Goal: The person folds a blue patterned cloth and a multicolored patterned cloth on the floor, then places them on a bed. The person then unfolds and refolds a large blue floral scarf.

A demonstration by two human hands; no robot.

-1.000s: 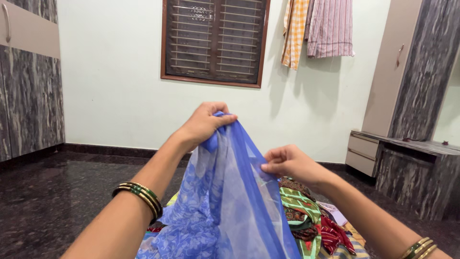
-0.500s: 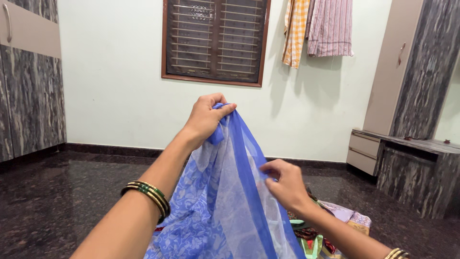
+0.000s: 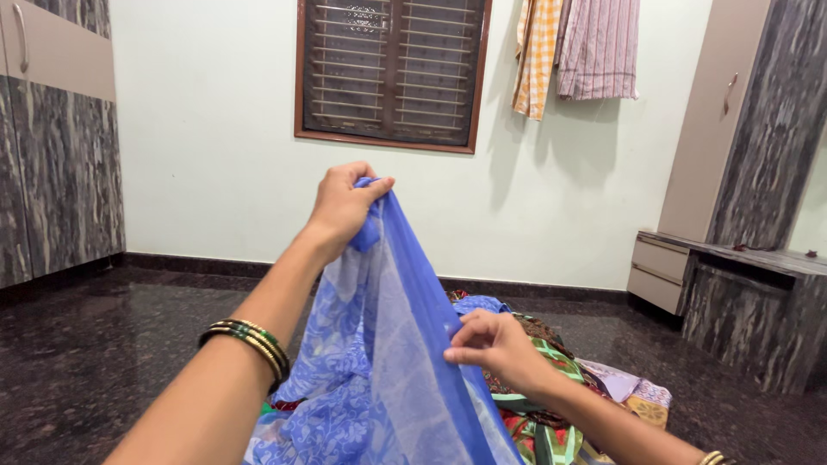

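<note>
The blue cloth (image 3: 379, 362) hangs lengthwise, its long axis running down from the left hand (image 3: 340, 207), whose grip is pinched shut on the top edge, raised high. The right hand (image 3: 495, 344) sits lower and nearer the body, its grip narrow on the cloth's right edge. Below lies a pile of coloured clothes (image 3: 543, 413) on the dark floor (image 3: 103, 344).

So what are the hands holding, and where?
Both hold the blue cloth: left hand pinches its top end, right hand grips its edge lower down.
</note>
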